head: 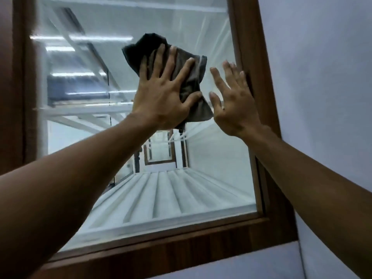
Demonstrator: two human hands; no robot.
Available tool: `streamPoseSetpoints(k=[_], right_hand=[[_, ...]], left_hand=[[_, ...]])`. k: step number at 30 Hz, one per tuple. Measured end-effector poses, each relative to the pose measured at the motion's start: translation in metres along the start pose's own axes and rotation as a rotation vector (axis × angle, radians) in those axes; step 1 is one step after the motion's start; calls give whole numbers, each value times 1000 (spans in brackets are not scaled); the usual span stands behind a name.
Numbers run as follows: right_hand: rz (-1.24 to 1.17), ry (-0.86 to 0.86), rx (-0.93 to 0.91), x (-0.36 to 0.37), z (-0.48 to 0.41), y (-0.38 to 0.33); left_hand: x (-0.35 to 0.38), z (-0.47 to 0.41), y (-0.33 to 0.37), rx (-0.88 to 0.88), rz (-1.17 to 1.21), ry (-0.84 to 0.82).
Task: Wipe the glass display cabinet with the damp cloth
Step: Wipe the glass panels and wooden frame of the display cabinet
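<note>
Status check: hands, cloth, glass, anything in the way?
Left hand flat, fingers spread, pressing dark cloth on glass. Right hand open, empty, beside wooden frame. Nothing in the way.

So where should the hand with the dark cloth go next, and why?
Probably slide the left hand, spread flat on the dark grey cloth, down the glass pane. The cloth sits high, with much bare glass below. The right hand rests near the brown wooden frame.

Open glass (201, 188) below the cloth (193, 81); wooden frame (255, 63) bounds the right.
</note>
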State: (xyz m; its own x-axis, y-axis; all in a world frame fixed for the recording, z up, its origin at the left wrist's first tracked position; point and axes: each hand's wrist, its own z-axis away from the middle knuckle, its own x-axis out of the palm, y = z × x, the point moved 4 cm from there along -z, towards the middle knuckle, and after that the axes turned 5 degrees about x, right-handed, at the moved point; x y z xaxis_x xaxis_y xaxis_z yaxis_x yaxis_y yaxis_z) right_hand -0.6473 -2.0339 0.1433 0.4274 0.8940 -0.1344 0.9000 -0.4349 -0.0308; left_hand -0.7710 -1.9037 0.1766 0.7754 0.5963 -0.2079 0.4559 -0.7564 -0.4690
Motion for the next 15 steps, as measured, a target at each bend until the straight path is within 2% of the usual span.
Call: streamPoseSetpoints(k=[3,7,10,12,15], right_hand=[[-14,31,-5,-8,27,3],[225,42,-89,-10,58,22],[279,5,-83,-6,65,25],[275,20,-84,-6,76,26],[287,11,-100,-6,96,32]], left_hand=[[10,38,31,55,30,11],[24,80,73,136,52,-9],[32,103,94,257,19,-16],[31,97,89,220,39,13],[29,79,86,61,70,25]])
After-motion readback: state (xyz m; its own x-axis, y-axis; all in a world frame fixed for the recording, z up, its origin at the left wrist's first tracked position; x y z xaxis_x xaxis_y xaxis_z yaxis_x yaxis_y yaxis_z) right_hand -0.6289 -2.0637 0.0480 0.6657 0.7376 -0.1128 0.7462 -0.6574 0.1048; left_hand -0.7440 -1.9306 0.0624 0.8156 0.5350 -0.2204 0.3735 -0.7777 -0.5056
